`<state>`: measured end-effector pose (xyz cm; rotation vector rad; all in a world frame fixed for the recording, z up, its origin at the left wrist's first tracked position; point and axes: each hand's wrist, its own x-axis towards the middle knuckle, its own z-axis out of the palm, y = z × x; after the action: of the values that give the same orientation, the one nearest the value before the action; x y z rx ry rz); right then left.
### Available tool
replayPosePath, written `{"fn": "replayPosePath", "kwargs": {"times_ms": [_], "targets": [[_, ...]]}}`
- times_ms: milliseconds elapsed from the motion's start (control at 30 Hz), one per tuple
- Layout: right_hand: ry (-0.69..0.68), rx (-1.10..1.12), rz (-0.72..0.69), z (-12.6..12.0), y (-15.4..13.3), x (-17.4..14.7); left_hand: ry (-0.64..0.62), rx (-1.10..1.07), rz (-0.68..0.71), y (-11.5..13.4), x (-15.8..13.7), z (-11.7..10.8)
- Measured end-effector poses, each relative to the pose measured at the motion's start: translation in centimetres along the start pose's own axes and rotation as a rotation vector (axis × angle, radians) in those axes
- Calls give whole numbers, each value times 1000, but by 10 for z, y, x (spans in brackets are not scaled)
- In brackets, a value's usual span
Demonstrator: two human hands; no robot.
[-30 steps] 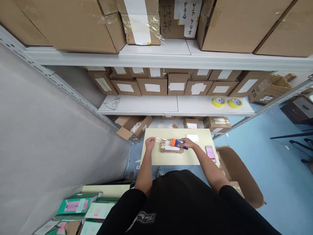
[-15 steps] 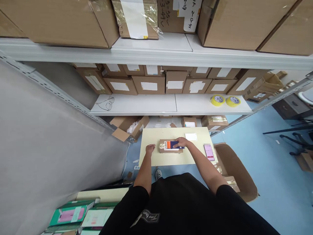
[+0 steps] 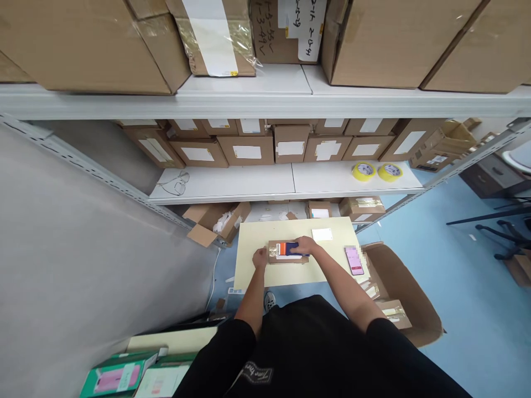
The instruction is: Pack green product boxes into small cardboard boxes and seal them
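A small brown cardboard box (image 3: 274, 258) lies on the pale yellow table, with shiny clear tape at its left end. Over its top, my right hand (image 3: 305, 245) grips a flat oblong item (image 3: 282, 249) in orange and dark blue; its exact kind is not plain. At the box's left end is my left hand (image 3: 260, 257), fingers closed; whatever they pinch is too small to make out. Behind the box, toward the right, lies a white card (image 3: 322, 234). A phone with a pink screen (image 3: 354, 260) rests at the table's right side.
The table (image 3: 251, 235) stands before a white shelf (image 3: 232, 184) carrying labelled boxes, glasses (image 3: 178, 183) and two yellow tape rolls (image 3: 364, 171). An open carton (image 3: 209, 218) is at back left. A large carton (image 3: 410, 290) with packed boxes stands right; green boxes (image 3: 120, 376) lie at lower left.
My left hand has moved right and in against the box's left end. The right hand still holds the orange and blue item over the box. The whole view has shifted slightly.
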<state>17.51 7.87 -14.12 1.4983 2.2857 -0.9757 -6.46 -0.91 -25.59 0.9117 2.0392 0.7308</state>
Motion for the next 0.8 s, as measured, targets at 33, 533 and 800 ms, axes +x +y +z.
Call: {"fn": "replayPosePath", "kwargs": {"times_ms": [33, 533, 800], "targets": [[5, -10, -6, 0, -1, 0, -15, -12, 10, 1, -4, 1], [14, 30, 55, -10, 57, -37, -139, 109, 18, 24, -49, 77], [74, 79, 245, -47, 190, -113, -182, 201, 35, 43, -46, 95]]}}
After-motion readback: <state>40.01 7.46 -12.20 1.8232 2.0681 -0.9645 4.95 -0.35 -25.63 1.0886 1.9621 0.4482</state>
